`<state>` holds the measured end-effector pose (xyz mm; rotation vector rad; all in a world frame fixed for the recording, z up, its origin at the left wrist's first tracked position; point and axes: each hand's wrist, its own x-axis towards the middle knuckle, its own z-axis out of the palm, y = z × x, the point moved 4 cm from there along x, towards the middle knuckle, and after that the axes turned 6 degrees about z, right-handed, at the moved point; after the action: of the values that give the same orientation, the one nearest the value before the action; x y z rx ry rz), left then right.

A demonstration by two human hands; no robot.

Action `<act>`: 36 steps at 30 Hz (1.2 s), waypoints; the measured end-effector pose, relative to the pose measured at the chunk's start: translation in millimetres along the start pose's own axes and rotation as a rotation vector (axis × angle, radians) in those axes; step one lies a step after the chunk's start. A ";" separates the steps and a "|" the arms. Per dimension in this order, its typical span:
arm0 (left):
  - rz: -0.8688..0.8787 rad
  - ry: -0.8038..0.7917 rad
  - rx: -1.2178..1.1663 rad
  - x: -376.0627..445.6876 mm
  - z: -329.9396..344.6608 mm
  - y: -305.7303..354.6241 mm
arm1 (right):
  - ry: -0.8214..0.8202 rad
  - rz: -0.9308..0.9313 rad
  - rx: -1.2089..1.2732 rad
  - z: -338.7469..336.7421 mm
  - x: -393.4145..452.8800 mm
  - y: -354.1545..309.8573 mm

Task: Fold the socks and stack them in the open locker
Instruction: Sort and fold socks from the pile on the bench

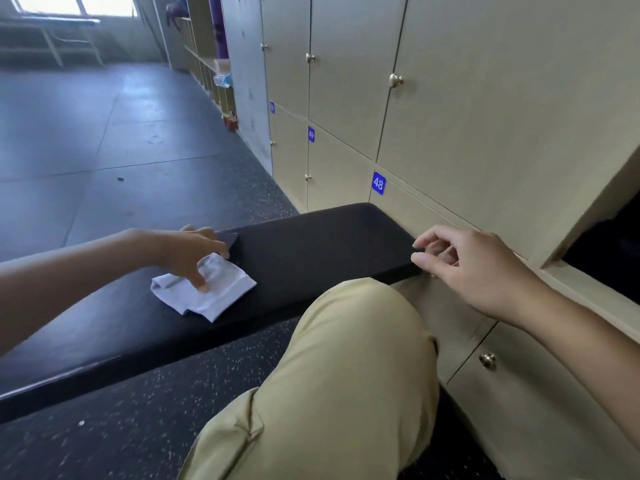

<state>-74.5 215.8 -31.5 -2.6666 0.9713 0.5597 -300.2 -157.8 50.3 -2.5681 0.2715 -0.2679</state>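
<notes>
Here, lockers (pixel 485 109): a beige wall of closed doors with round knobs fills the right side; blue number plates read 48 and 49.
Open locker (pixel 602 258): at the far right edge, a dark opening beside the right forearm, its door swung up and out above it; what is inside is too dark to tell.
Floor (pixel 104 140): dark speckled mats run from the lockers to a window at the far left.
Table (pixel 311 251): a long black padded surface crossing the view from lower left to the lockers, its far end rounded just below plate 48.
Knee (pixel 346 358): a bent leg in tan trousers rises between the two arms, covering part of the table's near edge.
Left hand (pixel 188 251): reaches in from the left, palm down over the table; its fingers (pixel 202 284) are slightly apart and the thumb tip presses on the white sock.
Right hand (pixel 464 265): held in the air near the table's right corner, in front of the locker doors; its fingers are loosely curled, thumb and forefinger a little apart, holding nothing.
White sock (pixel 207 292): lies folded and flat on the table, under the left thumb, well apart from the right hand and the open locker.
Dark sock (pixel 233 245): a dark folded piece just behind the left fingertips, touching the white sock's far edge; hard to tell from the table.
Open room: bare table stretches from the white sock to the right corner.
</notes>
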 end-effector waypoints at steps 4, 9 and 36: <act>0.005 0.053 -0.109 5.7 8.1 -5.2 | -0.018 -0.004 -0.024 3.2 1.9 0.9; 0.086 0.096 -0.201 15.6 11.2 -4.0 | -0.030 0.013 -0.033 2.2 1.4 4.5; 0.590 0.498 -0.631 -27.7 -163.8 144.1 | -0.072 0.046 0.394 -1.0 5.1 -11.7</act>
<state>-144.7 65.6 112.9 -3.1215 2.0588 0.3398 -293.9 -149.7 58.0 -2.1747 0.2258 -0.1898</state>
